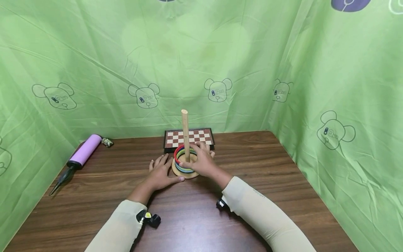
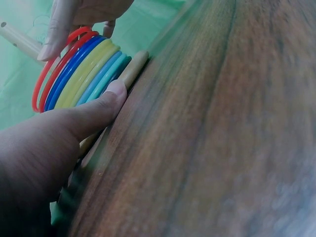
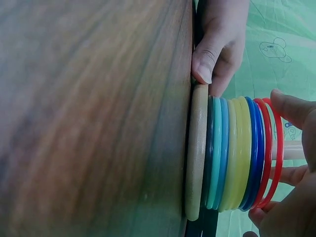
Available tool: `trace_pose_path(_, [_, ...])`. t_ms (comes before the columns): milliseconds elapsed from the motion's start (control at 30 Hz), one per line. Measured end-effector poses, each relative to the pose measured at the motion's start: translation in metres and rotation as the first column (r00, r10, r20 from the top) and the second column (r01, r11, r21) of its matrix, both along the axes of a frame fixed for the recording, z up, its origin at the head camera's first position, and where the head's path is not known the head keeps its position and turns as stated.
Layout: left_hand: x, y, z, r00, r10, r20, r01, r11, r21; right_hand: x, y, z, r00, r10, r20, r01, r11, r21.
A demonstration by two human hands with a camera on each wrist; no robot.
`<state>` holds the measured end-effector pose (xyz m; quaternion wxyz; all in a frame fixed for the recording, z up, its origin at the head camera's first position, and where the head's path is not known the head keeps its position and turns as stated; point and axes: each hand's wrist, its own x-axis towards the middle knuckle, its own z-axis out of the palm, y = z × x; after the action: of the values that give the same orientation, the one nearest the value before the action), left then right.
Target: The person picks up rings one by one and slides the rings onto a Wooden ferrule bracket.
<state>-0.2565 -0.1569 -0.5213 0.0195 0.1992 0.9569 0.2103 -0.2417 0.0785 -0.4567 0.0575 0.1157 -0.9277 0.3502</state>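
Ring-stacking toy on the bench [image 1: 252,217]: the left hand [image 1: 162,173] lies flat, fingers straight, thumb pressing the wooden base [image 3: 196,153]. The right hand [image 1: 203,161] curls its fingers round the top red ring [image 3: 271,153] of the stack on the peg [image 1: 185,134], in front of a chessboard [image 1: 201,135].

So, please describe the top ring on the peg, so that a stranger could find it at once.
On the brown table, in front of the chessboard, a wooden peg stands on a round base. The right hand touches the top ring of the stack: it is red and thin, above a second red ring and the blue one.
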Motion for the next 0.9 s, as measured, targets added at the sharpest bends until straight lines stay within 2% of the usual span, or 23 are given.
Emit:
trace_pose_path(433, [0.0007, -0.0003, -0.0003, 1.000, 0.001, -0.002, -0.001, 1.000, 0.005, -0.0002, -0.0002, -0.0029, 1.000, -0.002, 0.015, 0.002, 1.000, 0.025])
trace_pose_path(900, [0.0009, 0.0003, 0.0000, 1.000, -0.002, -0.007, 0.002, 1.000, 0.011, -0.0004, 0.0018, -0.0033, 1.000, 0.016, 0.015, -0.017, 1.000, 0.002])
